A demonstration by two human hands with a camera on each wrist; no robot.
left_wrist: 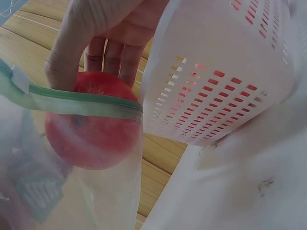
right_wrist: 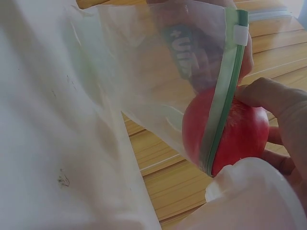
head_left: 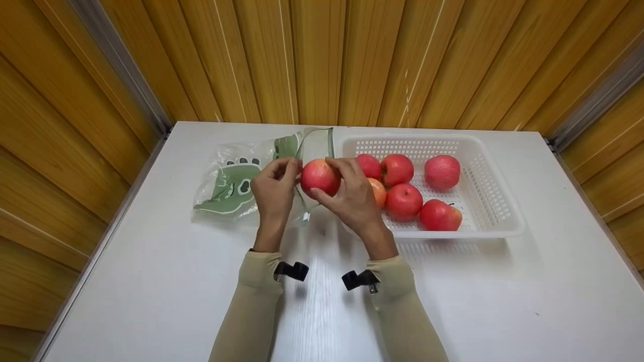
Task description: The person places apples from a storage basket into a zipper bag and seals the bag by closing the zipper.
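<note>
My right hand (head_left: 356, 201) holds a red apple (head_left: 320, 178) between thumb and fingers, just left of the basket. In the right wrist view the apple (right_wrist: 244, 132) is partly inside the mouth of a clear zip bag, behind its green zip strip (right_wrist: 225, 103). A white slider (right_wrist: 241, 35) sits on that strip. My left hand (head_left: 275, 193) pinches the bag's edge, thumb against the curled index finger. The bag (head_left: 229, 188), printed with a green paw, extends left over the white table. Through the film, the left wrist view shows the apple's lower part (left_wrist: 93, 143).
A white perforated basket (head_left: 453, 234) stands on the table to the right, with several red apples (head_left: 404, 201) in it. Its near-left wall is close to my right hand. A yellow wood-slat wall (head_left: 322, 60) rises behind the table (head_left: 166, 281).
</note>
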